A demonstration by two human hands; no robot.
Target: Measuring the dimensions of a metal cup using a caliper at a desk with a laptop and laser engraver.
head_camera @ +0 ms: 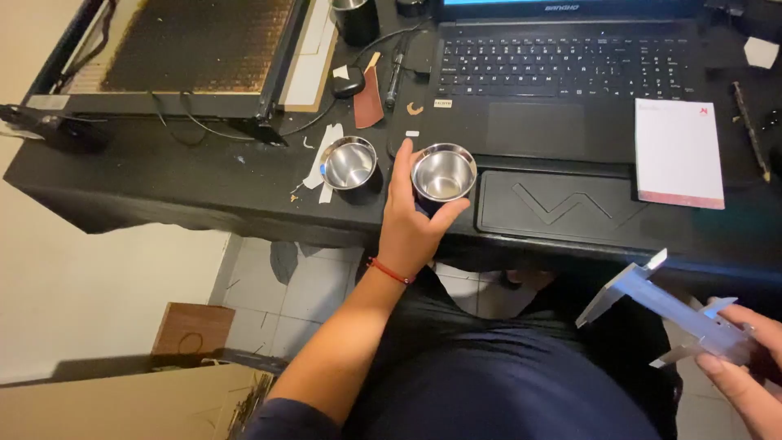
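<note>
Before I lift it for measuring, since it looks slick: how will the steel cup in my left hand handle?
The steel cup looks thin-walled and empty, so probably light and rigid. Its polished surface may slip in the left hand. Standing near the desk edge, a sideways push could tip it.

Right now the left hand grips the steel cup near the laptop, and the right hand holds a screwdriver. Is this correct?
Not quite. The head view shows the right hand holding a metal caliper, not a screwdriver. The left hand does grip the steel cup near the laptop.
</note>
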